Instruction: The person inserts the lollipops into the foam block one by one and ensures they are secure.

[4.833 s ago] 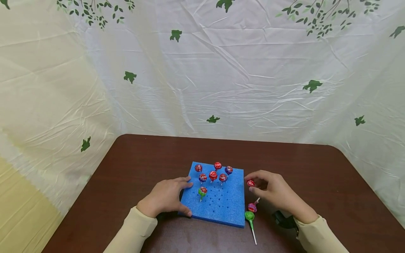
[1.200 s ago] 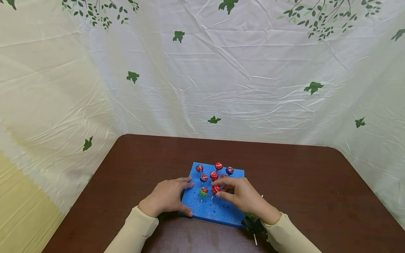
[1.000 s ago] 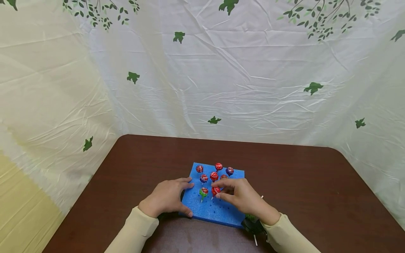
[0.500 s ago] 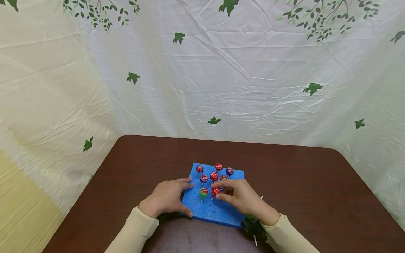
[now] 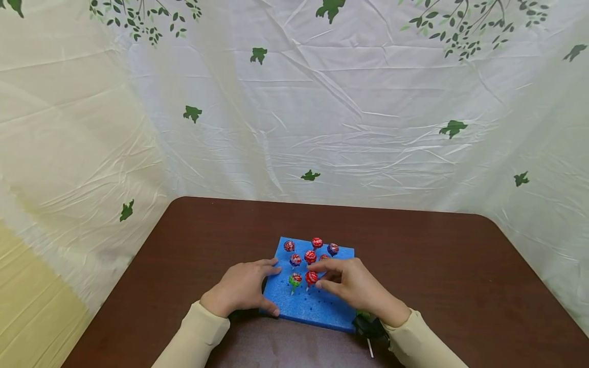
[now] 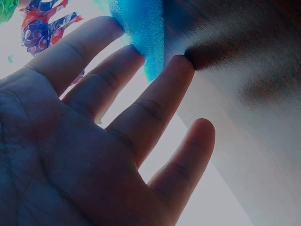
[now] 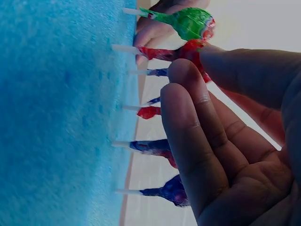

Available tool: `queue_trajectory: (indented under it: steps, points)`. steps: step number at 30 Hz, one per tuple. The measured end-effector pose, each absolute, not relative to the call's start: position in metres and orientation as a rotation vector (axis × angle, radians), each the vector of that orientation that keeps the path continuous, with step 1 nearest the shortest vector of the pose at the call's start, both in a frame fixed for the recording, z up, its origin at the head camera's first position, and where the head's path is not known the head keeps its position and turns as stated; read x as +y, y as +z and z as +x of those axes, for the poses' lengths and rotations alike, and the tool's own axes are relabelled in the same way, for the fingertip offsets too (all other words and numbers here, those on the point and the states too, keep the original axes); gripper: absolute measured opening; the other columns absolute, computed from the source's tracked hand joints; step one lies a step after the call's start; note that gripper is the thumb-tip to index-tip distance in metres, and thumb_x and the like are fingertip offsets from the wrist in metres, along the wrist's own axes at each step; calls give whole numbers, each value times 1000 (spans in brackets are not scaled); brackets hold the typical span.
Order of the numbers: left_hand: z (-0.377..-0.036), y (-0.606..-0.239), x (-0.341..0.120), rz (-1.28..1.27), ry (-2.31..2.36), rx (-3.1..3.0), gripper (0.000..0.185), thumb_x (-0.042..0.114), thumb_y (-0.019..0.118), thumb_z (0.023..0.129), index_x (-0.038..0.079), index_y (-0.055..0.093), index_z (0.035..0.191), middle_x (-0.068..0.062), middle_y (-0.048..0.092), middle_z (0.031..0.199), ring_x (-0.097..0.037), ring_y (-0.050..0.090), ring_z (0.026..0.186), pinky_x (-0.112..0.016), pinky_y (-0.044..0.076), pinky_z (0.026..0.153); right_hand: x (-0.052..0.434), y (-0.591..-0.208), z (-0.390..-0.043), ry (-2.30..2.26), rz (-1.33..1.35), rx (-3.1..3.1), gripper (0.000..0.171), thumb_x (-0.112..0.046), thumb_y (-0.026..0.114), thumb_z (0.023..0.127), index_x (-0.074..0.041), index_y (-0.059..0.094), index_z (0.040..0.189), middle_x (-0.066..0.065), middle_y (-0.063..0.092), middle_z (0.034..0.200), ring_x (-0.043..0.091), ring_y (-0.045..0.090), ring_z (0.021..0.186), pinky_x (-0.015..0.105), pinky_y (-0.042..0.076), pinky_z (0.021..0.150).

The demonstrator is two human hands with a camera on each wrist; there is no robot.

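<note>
A blue foam board with rows of small holes lies on the brown table. Several wrapped lollipops stand in its far rows, among them a green one. My right hand pinches the head of a red lollipop that stands right beside the green one. In the right wrist view the red lollipop has its stick in the foam, with thumb and fingertips on its head. My left hand rests flat against the board's left edge, its straight fingers touching the foam.
A loose lollipop's white stick shows on the table by my right wrist, mostly hidden under the black wrist strap. A white leaf-print curtain closes off the back and both sides of the table.
Earlier my right hand held the red lollipop to the right of the board; it now holds it on the board beside the green one. In the last second almost nothing moves.
</note>
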State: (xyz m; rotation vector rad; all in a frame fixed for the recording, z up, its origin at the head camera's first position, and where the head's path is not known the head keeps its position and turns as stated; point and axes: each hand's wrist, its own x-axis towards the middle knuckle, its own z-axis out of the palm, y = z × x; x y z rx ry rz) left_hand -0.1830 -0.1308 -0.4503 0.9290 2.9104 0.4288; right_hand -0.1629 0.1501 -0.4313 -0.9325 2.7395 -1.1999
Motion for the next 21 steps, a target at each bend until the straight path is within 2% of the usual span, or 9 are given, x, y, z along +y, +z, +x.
queue_trajectory:
  steps: [9,17,21]
  points:
    - [-182,-451,-131,929,453,2903,96,66,84,62,13,62,138,-5,51,148,-27,53,130,-51,47,97,166,-418,-159,-1222,-945,2756,32,-11,77,89,-14,72,121,6,73,112,4,69,84,24,56,73]
    - [-183,-449,-130,924,452,2906,95,65,85,62,13,62,138,-4,51,148,-26,51,131,-51,47,98,205,-413,-155,-1258,-871,2789,33,-7,77,87,-10,71,120,8,72,110,8,69,83,28,58,71]
    - [-182,-449,-131,916,452,2899,95,66,84,62,13,62,138,-5,51,148,-27,51,131,-51,47,98,227,-419,-151,-1178,-814,2821,31,-9,77,88,-9,71,118,5,72,105,8,67,82,29,57,69]
